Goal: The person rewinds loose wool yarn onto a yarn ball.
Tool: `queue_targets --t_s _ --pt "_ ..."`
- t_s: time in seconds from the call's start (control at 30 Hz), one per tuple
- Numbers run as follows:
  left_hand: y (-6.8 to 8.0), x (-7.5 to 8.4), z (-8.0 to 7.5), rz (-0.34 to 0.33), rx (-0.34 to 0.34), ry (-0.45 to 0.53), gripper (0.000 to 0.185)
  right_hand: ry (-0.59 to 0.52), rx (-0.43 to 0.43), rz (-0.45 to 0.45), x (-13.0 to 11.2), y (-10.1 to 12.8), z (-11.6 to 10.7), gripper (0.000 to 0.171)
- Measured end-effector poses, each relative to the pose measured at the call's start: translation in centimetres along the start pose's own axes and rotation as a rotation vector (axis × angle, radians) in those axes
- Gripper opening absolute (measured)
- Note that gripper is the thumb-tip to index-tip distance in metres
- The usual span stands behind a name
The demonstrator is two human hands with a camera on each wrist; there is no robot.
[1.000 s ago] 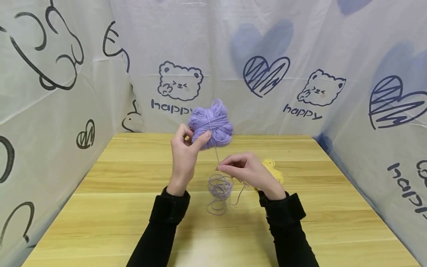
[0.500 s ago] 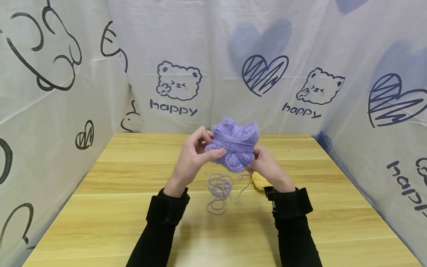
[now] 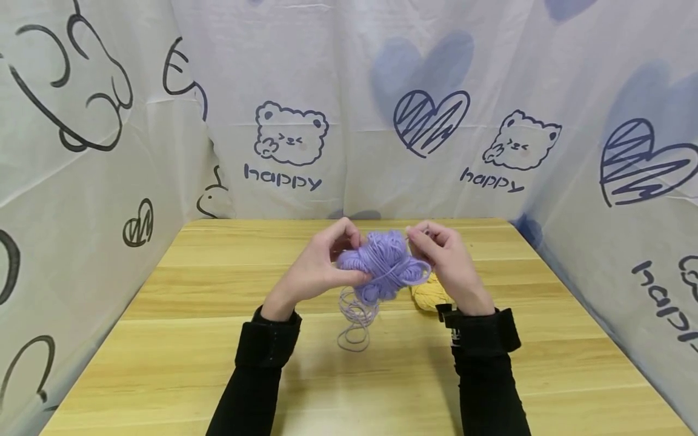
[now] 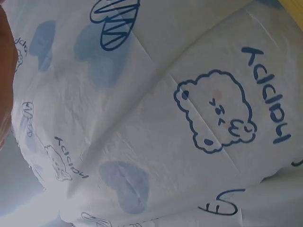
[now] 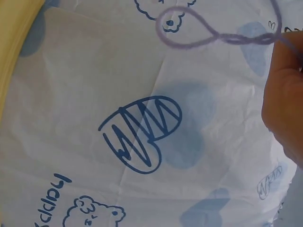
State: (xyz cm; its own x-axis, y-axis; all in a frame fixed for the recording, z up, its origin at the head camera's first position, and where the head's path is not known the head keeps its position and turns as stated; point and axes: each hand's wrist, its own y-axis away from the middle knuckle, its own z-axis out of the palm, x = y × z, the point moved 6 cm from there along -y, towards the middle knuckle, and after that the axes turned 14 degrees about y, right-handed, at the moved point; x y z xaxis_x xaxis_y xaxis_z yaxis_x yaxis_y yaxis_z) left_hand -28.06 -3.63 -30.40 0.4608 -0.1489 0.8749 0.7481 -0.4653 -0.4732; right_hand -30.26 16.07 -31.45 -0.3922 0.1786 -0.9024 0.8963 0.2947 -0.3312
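My left hand (image 3: 313, 266) grips a purple ball of yarn (image 3: 384, 266) above the table, thumb across the near side and fingers behind it. On the ball's right side, my right hand (image 3: 449, 257) pinches a strand of the same yarn between thumb and fingertips. In the right wrist view that purple strand (image 5: 246, 39) twists into a small loop beside the hand. Loose coils of purple yarn (image 3: 357, 321) lie on the table below, partly covered by the ball. The left wrist view catches just an edge of the left hand (image 4: 5, 80); the ball is out of sight there.
A yellow ball of yarn (image 3: 429, 293) lies on the wooden table (image 3: 191, 357), partly behind the right hand. White printed cloth (image 3: 360, 72) hangs around the table's back and sides.
The purple ball came down from the back toward the right hand and has been turned over. My right hand went from below the ball, around behind it, to its right side with the strand.
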Motion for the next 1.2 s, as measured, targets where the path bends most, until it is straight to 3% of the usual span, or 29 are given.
queue_targets --t_s 0.1,0.23,0.37,0.5,0.77,0.93,1.2 --pt "-0.1 -0.4 -0.4 -0.03 0.048 -0.055 0.037 -0.041 0.013 -0.094 -1.1 0.4 -0.1 0.013" --pt "-0.2 -0.6 -1.1 -0.037 0.167 -0.118 0.038 -0.042 -0.009 -0.18 -2.4 1.2 0.1 0.014" --pt "-0.2 -0.4 -1.7 -0.005 0.307 -0.146 0.04 0.1 -0.031 -0.17 -3.0 1.8 0.6 0.015" --pt "-0.1 -0.2 -2.2 0.05 0.422 -0.135 0.04 0.227 -0.106 -0.13 -3.1 2.0 1.7 0.018" --pt "0.3 0.1 -2.7 0.15 0.582 -0.051 0.039 0.287 -0.323 -0.131 -2.0 1.1 4.8 0.016" --pt "0.3 0.3 -2.5 0.19 0.618 0.047 0.039 0.301 -0.391 -0.054 -0.5 0.3 6.3 0.018" --pt "0.1 0.3 -1.9 0.182 0.518 0.28 0.033 0.271 -0.388 0.045 1.7 -0.6 5.4 0.023"
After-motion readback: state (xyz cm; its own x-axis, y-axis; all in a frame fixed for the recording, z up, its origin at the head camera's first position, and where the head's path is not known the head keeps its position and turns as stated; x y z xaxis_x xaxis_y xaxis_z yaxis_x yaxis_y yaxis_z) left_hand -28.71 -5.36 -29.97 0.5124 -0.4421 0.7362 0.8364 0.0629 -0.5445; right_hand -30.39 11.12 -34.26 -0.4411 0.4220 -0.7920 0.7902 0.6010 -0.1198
